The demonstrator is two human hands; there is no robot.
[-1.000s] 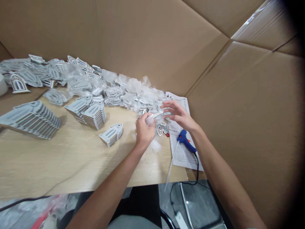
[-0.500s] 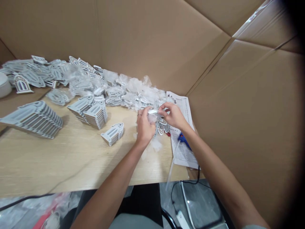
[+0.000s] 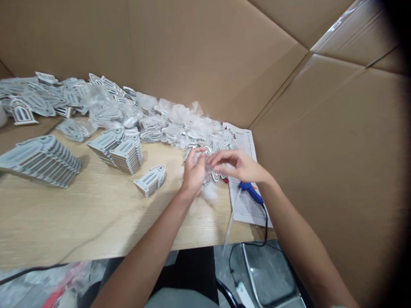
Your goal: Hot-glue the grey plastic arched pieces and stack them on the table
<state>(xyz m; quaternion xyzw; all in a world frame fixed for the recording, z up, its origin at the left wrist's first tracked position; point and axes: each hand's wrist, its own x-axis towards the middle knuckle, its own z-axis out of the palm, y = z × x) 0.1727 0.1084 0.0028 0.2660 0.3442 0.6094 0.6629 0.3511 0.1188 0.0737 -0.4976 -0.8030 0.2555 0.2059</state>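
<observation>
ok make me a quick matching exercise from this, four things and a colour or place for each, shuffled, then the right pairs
Things
1. glue gun
2. printed sheet
3. smallest stack of window-shaped pieces
4. left hand

Places and colours
a. up against clear plastic
b. white, lying under the blue tool
c. blue, with a black cord
d. grey, standing on the wooden tabletop

Right pairs: 1-c, 2-b, 3-d, 4-a
</observation>
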